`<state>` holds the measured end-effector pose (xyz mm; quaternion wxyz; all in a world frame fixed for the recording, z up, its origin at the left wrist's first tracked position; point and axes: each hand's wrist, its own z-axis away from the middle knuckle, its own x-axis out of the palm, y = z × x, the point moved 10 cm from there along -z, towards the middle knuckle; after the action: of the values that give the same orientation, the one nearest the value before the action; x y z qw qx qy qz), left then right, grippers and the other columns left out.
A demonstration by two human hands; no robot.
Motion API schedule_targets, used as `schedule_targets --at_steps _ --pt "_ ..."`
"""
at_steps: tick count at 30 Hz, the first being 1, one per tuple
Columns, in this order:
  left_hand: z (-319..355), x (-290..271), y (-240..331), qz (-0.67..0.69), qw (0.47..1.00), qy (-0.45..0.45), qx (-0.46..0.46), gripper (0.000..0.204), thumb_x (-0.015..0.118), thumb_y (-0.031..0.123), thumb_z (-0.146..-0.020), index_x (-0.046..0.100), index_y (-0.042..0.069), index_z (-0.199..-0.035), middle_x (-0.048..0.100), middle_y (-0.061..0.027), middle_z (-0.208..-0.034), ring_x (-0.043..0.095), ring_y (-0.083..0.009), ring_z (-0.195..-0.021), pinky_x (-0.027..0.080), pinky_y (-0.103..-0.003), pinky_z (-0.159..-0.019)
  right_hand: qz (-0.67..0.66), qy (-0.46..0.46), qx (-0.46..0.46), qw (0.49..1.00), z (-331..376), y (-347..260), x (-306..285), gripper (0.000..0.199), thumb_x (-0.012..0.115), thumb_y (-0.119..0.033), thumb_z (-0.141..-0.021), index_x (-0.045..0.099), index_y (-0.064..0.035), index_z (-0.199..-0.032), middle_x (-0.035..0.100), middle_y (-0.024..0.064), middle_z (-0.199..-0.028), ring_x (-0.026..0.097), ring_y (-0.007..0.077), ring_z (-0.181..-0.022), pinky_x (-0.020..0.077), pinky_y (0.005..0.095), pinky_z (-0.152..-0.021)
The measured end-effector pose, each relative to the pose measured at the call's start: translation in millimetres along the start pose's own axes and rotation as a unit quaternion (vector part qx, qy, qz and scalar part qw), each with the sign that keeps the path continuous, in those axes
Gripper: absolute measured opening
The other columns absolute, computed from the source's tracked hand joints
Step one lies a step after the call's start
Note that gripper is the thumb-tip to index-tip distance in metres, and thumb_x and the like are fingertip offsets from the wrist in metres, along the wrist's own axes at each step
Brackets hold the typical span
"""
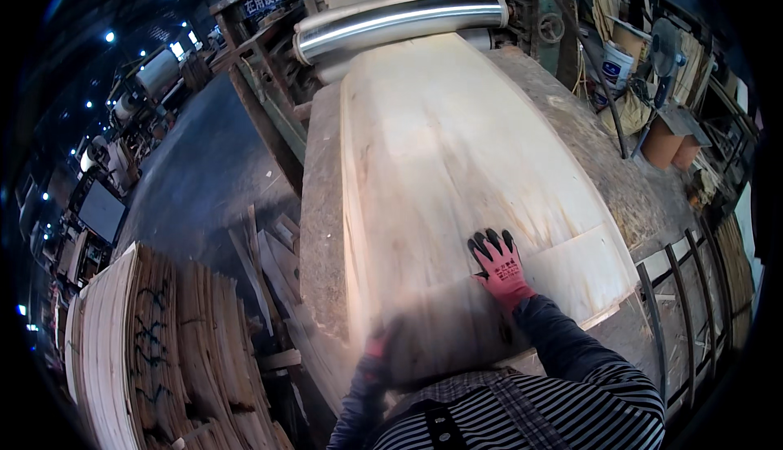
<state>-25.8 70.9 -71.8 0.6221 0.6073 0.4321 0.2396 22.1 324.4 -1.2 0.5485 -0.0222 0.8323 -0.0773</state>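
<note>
A pale sheet of wood veneer [440,156] stretches away from my body, its far end at a shiny metal roller [400,22]. My right hand [499,266], in a pink glove with black fingertips, lies on the veneer near its close end, fingers spread and nothing in them. Beside the sheet's near left edge is my left hand [379,342], also in a pink glove. Motion smears it, so its fingers do not show, nor whether it grips the edge. A seam or overlapping edge crosses the veneer around my right hand.
Stacked veneer sheets [163,344] stand at the lower left, with loose strips [261,262] beside them. A metal rack [689,303] is close on my right. Farther right are a white bucket [617,65] and a fan [665,46]. A dark frame post [265,128] rises left of the roller.
</note>
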Motion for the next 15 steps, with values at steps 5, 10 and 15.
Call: schedule_targets --at_steps 5,10,15 --pt "2 -6 -16 0.003 1.000 0.009 0.005 0.031 0.055 0.016 -0.081 0.053 -0.001 -0.106 0.057 -0.0070 -0.101 0.053 -0.0135 -0.092 0.042 -0.024 -0.079 0.005 0.006 0.001 1.000 0 -3 -1 0.054 0.063 -0.032 -0.064 0.048 -0.0099 -0.112 0.041 0.0107 -0.119 0.027 0.0297 -0.119 0.0139 0.0496 -0.101" --pt "-1 -8 -22 0.023 0.999 0.025 0.008 0.032 0.055 0.018 -0.081 0.053 0.000 -0.107 0.057 -0.0052 -0.098 0.053 -0.0120 -0.088 0.042 -0.023 -0.076 0.027 0.018 -0.013 0.999 0 -4 1 0.054 0.062 -0.034 -0.066 0.048 -0.0102 -0.112 0.041 0.0101 -0.119 0.027 0.0292 -0.119 0.0142 0.0489 -0.101" --pt "-2 -7 -18 0.022 1.000 0.022 -0.004 0.033 0.055 0.021 -0.081 0.053 0.001 -0.107 0.057 -0.0039 -0.097 0.052 -0.0110 -0.086 0.042 -0.023 -0.075 0.041 0.004 0.001 0.999 2 1 7 0.054 0.060 -0.037 -0.068 0.047 -0.0125 -0.114 0.039 0.0091 -0.122 0.026 0.0284 -0.119 0.0136 0.0486 -0.101"
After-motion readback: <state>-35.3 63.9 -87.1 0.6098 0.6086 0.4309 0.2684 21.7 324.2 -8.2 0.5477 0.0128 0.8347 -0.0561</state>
